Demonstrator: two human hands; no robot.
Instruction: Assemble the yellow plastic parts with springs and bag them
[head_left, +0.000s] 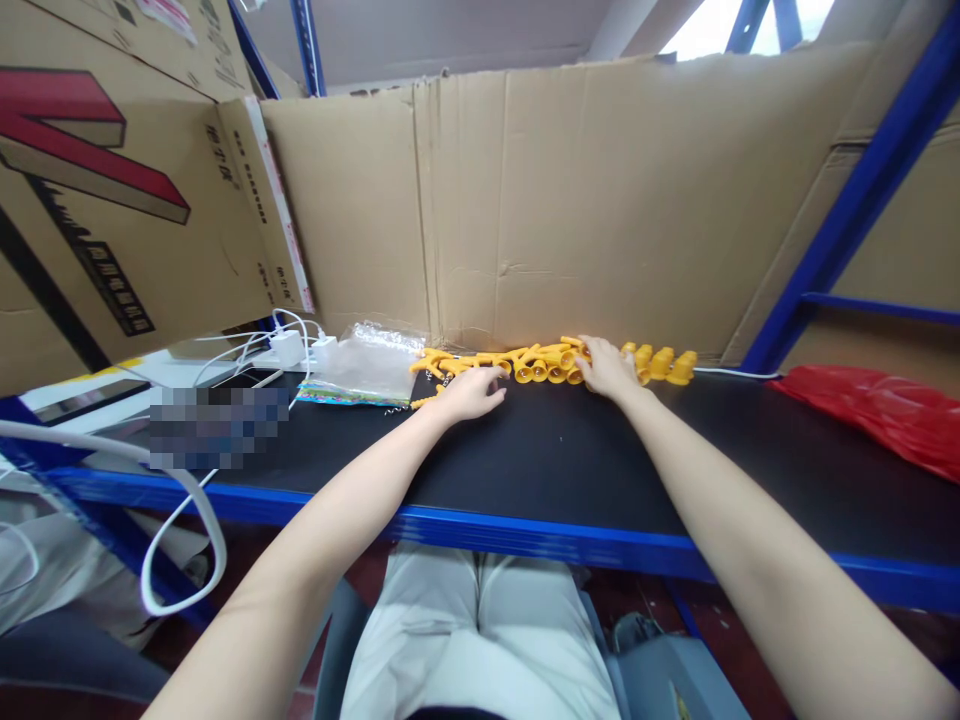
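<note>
A row of yellow plastic pieces (pixel 538 370) lies along the back of the black shelf top. Some are branched, and others end in round cups. My left hand (pixel 474 393) is at the left part of the row, thumb and fingers apart with nothing visible between them. Over the right part of the row lies my right hand (pixel 609 368), fingers spread and touching the yellow pieces. A stack of yellow cup-shaped pieces (pixel 664 364) extends just to its right. Small dark spiral bits show beside the branched pieces near my left hand, partly hidden.
Clear plastic bags (pixel 364 365) lie left of the pieces, near white chargers (pixel 286 348) and cables. A red plastic bag (pixel 874 415) is at the right. Cardboard (pixel 615 210) walls the back, and a blue rail (pixel 540 537) edges the shelf's front.
</note>
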